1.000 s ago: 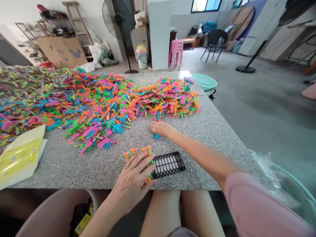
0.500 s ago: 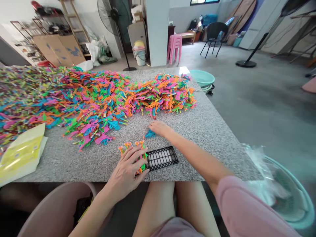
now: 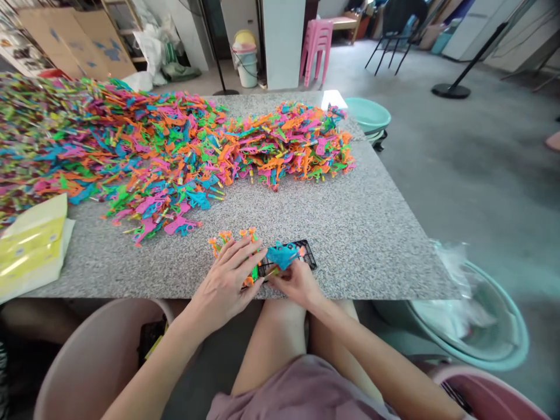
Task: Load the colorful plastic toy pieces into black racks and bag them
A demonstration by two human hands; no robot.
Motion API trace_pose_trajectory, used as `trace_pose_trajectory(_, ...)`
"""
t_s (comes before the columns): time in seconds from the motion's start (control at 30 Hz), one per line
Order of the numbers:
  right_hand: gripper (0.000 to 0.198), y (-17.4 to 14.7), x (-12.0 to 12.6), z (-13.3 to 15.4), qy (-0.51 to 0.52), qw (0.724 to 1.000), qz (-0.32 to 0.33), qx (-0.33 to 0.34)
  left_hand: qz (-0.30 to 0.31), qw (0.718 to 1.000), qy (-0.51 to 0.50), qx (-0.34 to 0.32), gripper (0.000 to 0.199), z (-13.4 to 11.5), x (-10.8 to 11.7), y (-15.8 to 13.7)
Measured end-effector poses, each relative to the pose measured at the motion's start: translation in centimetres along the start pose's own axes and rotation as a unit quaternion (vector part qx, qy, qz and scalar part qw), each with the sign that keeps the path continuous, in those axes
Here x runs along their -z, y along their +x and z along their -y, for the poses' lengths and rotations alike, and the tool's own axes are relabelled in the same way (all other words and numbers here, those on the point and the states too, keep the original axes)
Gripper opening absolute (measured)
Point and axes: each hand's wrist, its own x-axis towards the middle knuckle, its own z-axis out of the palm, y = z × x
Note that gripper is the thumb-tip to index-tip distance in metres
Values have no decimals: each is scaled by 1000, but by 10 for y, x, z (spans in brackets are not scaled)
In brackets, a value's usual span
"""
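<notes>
A small black plastic basket (image 3: 310, 252) with lattice walls lies near the table's front edge. Upright toy guns (image 3: 252, 233) with orange suction-cup tips fill its left part. My left hand (image 3: 230, 271) curves over these toy guns, thumb on the near side and fingers across the top, gripping them. Above the basket's right part, my right hand (image 3: 300, 286) pinches a blue toy gun (image 3: 283, 255) whose pale orange tip points right. The fingers hide part of the basket's near wall.
A long heap of colourful toy guns (image 3: 184, 140) spreads over the granite table (image 3: 350, 233). Yellow printed sheets (image 3: 37, 245) lie at the left. A pink tub (image 3: 87, 361) stands below left, a turquoise basin (image 3: 516, 332) with clear plastic bags at right, another pink tub (image 3: 494, 385) below it.
My right hand has come back from the table beyond the basket, bringing the blue toy gun over the basket's right part. My left hand stays on the toy guns. The view has tilted down.
</notes>
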Motion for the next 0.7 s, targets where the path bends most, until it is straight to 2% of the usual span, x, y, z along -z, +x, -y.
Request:
trace_pose_trajectory(0.07,7,5,-7,6,-140,990,-12,9,5,1000,-2,4,47,-2,2,0)
trace_pose_trajectory(0.13,6,11,-10,13,-262,965,-18,9,12,1000,-8,10,54,-5,5,1)
trace_pose_trajectory(0.23,18,15,-14,24,-358,933,21,19,30,999,-17,16,70,-10,11,3)
trace_pose_trajectory(0.3,24,13,-15,28,-373,925,52,46,19,1000,-8,7,61,-11,11,4)
trace_pose_trajectory(0.37,26,10,-10,27,-343,932,78,87,-18,1000,19,-11,38,-9,7,5)
trace_pose_trajectory(0.47,24,24,18,26,-275,945,130,123,-60,996,60,-34,23,-2,-3,5)
trace_pose_trajectory(0.53,22,52,43,31,-305,943,75,112,-73,993,79,-47,21,1,-8,5)
trace_pose_trajectory(0.57,24,72,54,35,-353,930,6,104,-78,992,87,-51,21,2,-10,5)
trace_pose_trajectory(0.6,33,94,63,40,-412,902,-69,106,-84,990,95,-55,21,2,-11,5)
trace_pose_trajectory(0.63,46,118,69,44,-475,864,-117,119,-91,989,102,-58,21,2,-12,5)
trace_pose_trajectory(0.7,69,167,73,50,-588,780,-126,172,-103,986,117,-64,22,2,-13,4)
